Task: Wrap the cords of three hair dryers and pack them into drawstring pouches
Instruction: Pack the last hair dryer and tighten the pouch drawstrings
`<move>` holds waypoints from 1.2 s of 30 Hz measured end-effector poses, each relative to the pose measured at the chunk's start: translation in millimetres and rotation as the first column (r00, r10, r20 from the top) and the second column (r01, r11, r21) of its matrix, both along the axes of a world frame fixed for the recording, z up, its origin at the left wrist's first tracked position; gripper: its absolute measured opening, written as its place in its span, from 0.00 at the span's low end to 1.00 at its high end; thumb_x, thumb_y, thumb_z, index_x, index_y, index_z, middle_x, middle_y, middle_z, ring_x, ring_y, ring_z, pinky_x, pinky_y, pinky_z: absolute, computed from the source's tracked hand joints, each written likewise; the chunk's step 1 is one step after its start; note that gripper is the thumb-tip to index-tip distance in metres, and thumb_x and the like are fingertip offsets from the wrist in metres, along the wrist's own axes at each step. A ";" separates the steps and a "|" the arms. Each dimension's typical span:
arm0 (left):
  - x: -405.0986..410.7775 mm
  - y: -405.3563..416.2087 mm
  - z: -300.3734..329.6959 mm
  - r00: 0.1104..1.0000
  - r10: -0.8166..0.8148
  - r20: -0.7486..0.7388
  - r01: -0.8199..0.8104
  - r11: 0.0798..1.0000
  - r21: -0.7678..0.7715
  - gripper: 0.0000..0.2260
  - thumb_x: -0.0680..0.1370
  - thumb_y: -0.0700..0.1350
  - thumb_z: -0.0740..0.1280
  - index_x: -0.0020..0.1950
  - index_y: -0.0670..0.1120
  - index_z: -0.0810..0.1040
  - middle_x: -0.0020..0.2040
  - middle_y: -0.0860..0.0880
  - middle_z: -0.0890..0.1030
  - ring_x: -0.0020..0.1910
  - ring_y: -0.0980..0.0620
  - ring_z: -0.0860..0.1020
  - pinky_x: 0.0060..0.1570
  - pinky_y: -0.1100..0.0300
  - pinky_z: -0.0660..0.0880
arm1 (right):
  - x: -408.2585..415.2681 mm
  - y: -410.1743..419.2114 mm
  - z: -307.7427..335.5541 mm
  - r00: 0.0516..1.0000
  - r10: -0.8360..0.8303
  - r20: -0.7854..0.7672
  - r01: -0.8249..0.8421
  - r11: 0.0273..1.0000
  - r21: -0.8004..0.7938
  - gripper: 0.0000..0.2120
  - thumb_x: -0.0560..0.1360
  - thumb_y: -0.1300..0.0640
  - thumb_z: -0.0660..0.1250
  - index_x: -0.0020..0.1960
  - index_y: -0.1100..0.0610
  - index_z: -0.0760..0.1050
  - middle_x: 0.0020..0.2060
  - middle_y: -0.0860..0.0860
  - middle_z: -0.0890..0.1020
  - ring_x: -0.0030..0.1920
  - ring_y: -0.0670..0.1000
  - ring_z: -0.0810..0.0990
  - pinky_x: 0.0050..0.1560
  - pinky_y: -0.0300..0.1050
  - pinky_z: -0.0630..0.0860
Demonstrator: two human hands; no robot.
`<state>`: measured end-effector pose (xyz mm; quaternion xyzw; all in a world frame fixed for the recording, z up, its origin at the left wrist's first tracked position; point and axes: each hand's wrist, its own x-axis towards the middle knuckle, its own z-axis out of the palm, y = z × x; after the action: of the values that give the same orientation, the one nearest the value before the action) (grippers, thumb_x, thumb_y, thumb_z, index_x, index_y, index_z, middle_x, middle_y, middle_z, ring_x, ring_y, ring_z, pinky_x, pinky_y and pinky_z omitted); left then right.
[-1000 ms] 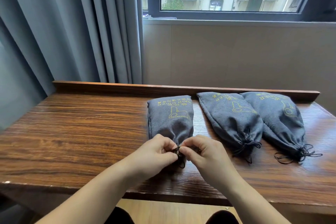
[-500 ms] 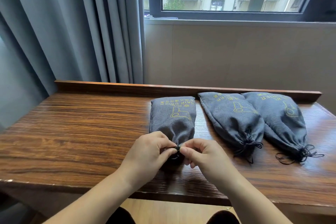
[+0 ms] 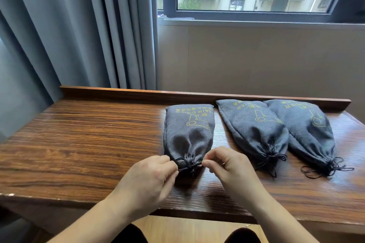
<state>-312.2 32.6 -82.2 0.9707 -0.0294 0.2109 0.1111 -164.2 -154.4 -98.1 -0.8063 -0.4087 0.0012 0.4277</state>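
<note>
Since the earlier frame both hands have drawn apart sideways, and the black drawstring [image 3: 188, 166] now runs taut between them across the gathered neck of the left pouch [image 3: 189, 134].

Left hand [image 3: 147, 180]: fingers pinched together on the cord's left end. Right hand [image 3: 230, 165]: fingers pinched together on its right end.

Pouch lies on the table [image 3: 79, 144] directly ahead of the fingers, long axis running away from the person, neck nearest them. Cord axis crosses this at right angles. Both hands about equally near the neck, one each side.

Middle pouch [image 3: 254, 130] and right pouch [image 3: 308, 130] lie beside it, necks cinched and cords knotted.

Judgement: last closure in progress; next pull should be straight outward along the cord line.
</note>
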 end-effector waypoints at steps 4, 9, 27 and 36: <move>1.2 -0.5 1.9 0.995 0.068 0.067 -0.048 0.962 -0.268 0.08 0.80 0.50 0.65 0.47 0.51 0.84 0.38 0.58 0.80 0.38 0.61 0.78 0.41 0.66 0.74 | -2.9 -1.7 -6.8 0.998 0.052 -0.026 -0.052 0.998 -0.019 0.06 0.76 0.54 0.72 0.42 0.46 0.77 0.37 0.41 0.79 0.38 0.45 0.78 0.42 0.41 0.74; 2.6 -16.1 1.1 0.974 0.049 -0.220 -0.225 0.298 -0.928 0.06 0.74 0.46 0.72 0.39 0.45 0.81 0.27 0.46 0.74 0.27 0.52 0.70 0.33 0.60 0.68 | -3.7 -6.2 -6.7 0.997 0.075 0.015 -0.074 0.997 -0.020 0.05 0.76 0.55 0.71 0.43 0.48 0.76 0.37 0.43 0.79 0.38 0.45 0.77 0.41 0.36 0.71; 13.5 -22.8 -7.5 0.999 0.051 0.001 0.007 -0.116 -0.993 0.07 0.72 0.42 0.74 0.44 0.43 0.77 0.28 0.43 0.69 0.23 0.53 0.66 0.23 0.65 0.59 | -4.6 0.8 -13.7 0.993 0.039 -0.109 -0.033 0.998 0.052 0.04 0.76 0.53 0.68 0.43 0.49 0.77 0.34 0.46 0.80 0.35 0.48 0.78 0.41 0.49 0.77; 16.4 -20.3 -3.6 0.998 -0.061 -0.026 -0.034 -0.130 -0.991 0.06 0.77 0.41 0.69 0.45 0.46 0.72 0.37 0.42 0.70 0.24 0.54 0.56 0.28 0.60 0.50 | -4.2 3.5 -11.7 0.992 0.052 -0.111 -0.048 0.998 0.043 0.04 0.75 0.51 0.68 0.43 0.48 0.77 0.34 0.45 0.80 0.35 0.47 0.78 0.41 0.48 0.77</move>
<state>-295.8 12.3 -85.8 0.5623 0.1328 0.1292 0.8059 -168.4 -150.9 -109.8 -0.7858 -0.4040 0.0491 0.4658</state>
